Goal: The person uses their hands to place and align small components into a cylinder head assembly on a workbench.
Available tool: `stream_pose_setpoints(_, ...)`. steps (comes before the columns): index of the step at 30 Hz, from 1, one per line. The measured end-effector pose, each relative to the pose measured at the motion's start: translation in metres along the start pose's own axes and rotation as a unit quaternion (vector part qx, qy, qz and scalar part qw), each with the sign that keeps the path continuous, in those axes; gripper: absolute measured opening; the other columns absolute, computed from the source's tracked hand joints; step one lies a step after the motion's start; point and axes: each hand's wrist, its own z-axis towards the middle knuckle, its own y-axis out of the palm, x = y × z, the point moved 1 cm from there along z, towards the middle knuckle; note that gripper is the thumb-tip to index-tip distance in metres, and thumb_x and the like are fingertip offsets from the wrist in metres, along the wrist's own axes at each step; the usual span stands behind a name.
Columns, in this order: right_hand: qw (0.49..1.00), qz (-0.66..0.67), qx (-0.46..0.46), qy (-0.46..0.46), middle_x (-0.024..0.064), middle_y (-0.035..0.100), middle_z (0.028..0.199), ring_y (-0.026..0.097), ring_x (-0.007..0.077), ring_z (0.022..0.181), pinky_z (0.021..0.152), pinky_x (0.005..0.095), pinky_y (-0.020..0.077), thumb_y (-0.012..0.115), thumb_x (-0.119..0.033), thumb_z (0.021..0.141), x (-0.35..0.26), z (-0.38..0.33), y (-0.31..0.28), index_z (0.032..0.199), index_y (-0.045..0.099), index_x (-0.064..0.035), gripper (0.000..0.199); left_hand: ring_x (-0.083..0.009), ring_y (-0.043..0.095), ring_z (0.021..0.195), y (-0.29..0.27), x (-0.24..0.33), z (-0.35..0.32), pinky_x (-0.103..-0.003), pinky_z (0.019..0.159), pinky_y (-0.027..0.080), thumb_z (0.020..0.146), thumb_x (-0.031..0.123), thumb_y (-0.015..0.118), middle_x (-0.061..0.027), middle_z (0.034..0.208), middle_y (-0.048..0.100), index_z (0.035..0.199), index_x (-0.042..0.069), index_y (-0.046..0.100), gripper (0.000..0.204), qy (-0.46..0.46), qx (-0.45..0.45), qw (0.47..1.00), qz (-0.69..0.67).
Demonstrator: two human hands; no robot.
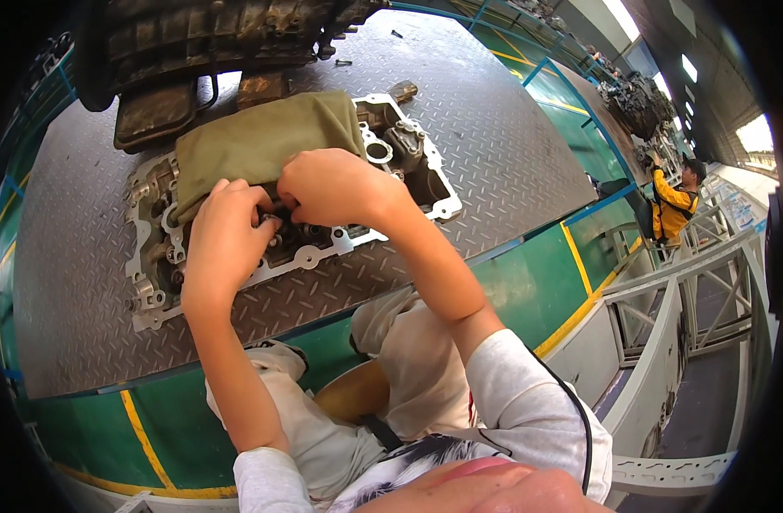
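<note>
A metal engine cylinder head lies on the patterned steel tabletop, its valve-side parts facing up. Across its far middle is spread a folded olive-green cloth. My left hand reaches into the near side of the head, thumb and fingers pinched around something small and dark that I cannot make out. Close beside it, my right hand is curled with its fingertips pointing down into the same spot, next to the cloth's near edge. What its fingers grip is hidden behind the knuckles.
A large dark engine or gearbox assembly stands at the far left of the steel table. A small bolt lies near it. Grey metal frames stand at right. Farther off, a person in a yellow jacket works at another bench.
</note>
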Motion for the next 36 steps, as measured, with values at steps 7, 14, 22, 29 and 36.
stream_pose_setpoints(7,1.0,0.004,0.026,-0.009,0.0104,0.071,0.086,0.069,0.0315,0.087,0.076,0.0425,0.0548,0.078,-0.02,0.074,-0.001,0.001,0.007,0.087,0.078,-0.0127,0.015,-0.0302,0.054,0.088,0.021,-0.005,0.002,-0.04,0.078,0.045,0.069,0.003,0.077,-0.0108,0.085,0.058,0.089,0.002,0.069,0.022,0.078,0.023,0.997,0.001)
stream_pose_setpoints(14,0.999,-0.038,0.023,0.004,0.009,0.069,0.098,0.066,0.0281,0.1,0.081,0.0398,0.0547,0.084,-0.022,0.068,-0.003,0.007,0.02,0.087,0.079,-0.0137,0.021,-0.0329,0.052,0.097,0.019,0.001,0.003,-0.042,0.085,0.045,0.065,0.0,0.077,-0.0123,0.092,0.058,0.093,-0.001,0.066,0.03,0.062,-0.01,0.998,0.028)
stream_pose_setpoints(22,0.999,-0.031,0.027,-0.012,0.0096,0.068,0.1,0.064,0.0281,0.101,0.085,0.0389,0.0534,0.084,-0.022,0.068,-0.001,0.009,0.024,0.085,0.078,-0.0104,0.021,-0.0349,0.055,0.099,0.016,0.002,0.006,-0.044,0.088,0.046,0.067,0.001,0.077,-0.0146,0.093,0.061,0.09,-0.002,0.069,0.024,0.04,-0.029,0.998,0.032)
stream_pose_setpoints(29,0.997,0.0,0.05,-0.067,0.0102,0.068,0.099,0.064,0.0289,0.101,0.085,0.0394,0.053,0.081,-0.023,0.071,0.002,0.007,0.017,0.081,0.075,-0.0054,0.021,-0.031,0.048,0.084,0.016,-0.008,0.01,-0.041,0.075,0.041,0.062,0.0,0.078,-0.0125,0.08,0.053,0.089,-0.002,0.067,0.029,0.068,-0.021,0.997,-0.017)
stream_pose_setpoints(36,0.998,0.008,0.032,-0.059,0.0093,0.069,0.1,0.064,0.0283,0.103,0.086,0.039,0.0531,0.083,-0.024,0.069,0.004,0.006,0.016,0.083,0.076,-0.0062,0.024,-0.0335,0.054,0.094,0.01,0.004,0.009,-0.044,0.083,0.045,0.07,0.001,0.073,-0.0142,0.089,0.058,0.089,-0.003,0.067,0.021,0.039,-0.055,0.998,0.009)
